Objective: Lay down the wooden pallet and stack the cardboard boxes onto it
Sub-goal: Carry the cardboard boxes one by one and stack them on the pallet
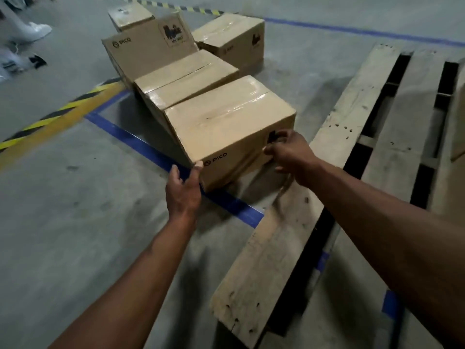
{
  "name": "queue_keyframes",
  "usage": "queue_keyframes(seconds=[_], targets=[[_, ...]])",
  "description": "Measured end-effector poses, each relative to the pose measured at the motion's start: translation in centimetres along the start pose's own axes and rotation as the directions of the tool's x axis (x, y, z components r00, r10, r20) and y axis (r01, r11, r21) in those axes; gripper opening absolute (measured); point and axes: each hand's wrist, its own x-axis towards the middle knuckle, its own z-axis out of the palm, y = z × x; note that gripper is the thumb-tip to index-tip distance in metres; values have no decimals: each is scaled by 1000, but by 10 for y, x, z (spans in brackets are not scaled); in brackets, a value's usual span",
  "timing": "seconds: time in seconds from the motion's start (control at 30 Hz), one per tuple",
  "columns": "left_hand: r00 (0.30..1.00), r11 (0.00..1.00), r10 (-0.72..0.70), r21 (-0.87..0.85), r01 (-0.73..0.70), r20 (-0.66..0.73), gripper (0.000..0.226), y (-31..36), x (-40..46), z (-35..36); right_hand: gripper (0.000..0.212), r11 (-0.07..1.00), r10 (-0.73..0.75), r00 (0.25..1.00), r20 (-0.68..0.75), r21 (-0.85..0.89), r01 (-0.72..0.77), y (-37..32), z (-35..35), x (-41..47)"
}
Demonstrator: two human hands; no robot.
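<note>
The wooden pallet (289, 222) lies flat on the concrete floor at the right, its slats running away from me. Left of it, several taped cardboard boxes marked PICO sit on the floor in a loose row. The nearest box (226, 122) is tilted, its near edge lifted. My left hand (185, 187) touches its near left corner with thumb and fingers spread. My right hand (289, 153) grips its right side near the lower edge. A second box (186, 76) lies right behind it, and a third box (148, 46) leans behind that.
Two more boxes (234, 36) (130, 15) stand farther back. A box corner (456, 137) shows over the pallet at the right edge. Blue tape (141, 144) and yellow-black hazard tape (57, 114) mark the floor. Another person's white shoe (32, 30) is at the top left.
</note>
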Motion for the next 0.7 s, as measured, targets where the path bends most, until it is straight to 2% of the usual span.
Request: queue_keyframes(seconds=[0.1, 0.17, 0.23, 0.3, 0.37, 0.47, 0.53, 0.6, 0.7], targets=[[1000, 997, -8, -79, 8, 7, 109, 3, -7, 8, 69, 1000, -19, 999, -43, -10, 19, -11, -14, 23], [1000, 997, -10, -79, 10, 3, 105, 10, -4, 15, 69, 998, -21, 999, -35, 50, 23, -19, -19, 31], [1000, 997, -7, -77, 7, 2, 86, 13, -1, 17, 67, 999, -19, 1000, -16, 40, 20, -22, -22, 36], [999, 995, 28, -101, -25, 36, 54, 19, -5, 20, 68, 1000, -24, 1000, -4, 19, 24, -22, -22, 41], [996, 987, 41, -157, -28, 79, 40, 23, -8, 23, 69, 998, -20, 1000, 8, 57, 19, -22, -22, 48], [986, 976, 53, -218, -17, 161, 46, 27, -22, 16, 73, 988, 30, 999, -41, 153, -23, -21, -27, 55], [984, 978, 84, -204, -51, 158, 67, 40, -44, 0, 83, 991, 12, 993, -114, 131, 4, -22, -30, 56], [951, 949, 278, -194, -249, 137, 75, 62, -78, -18, 92, 996, -69, 984, -164, 46, 77, -26, -30, 54], [777, 806, 578, -25, -592, 248, 74, 99, -116, -18, 87, 993, -81, 990, -114, 77, 90, -39, -21, 45]])
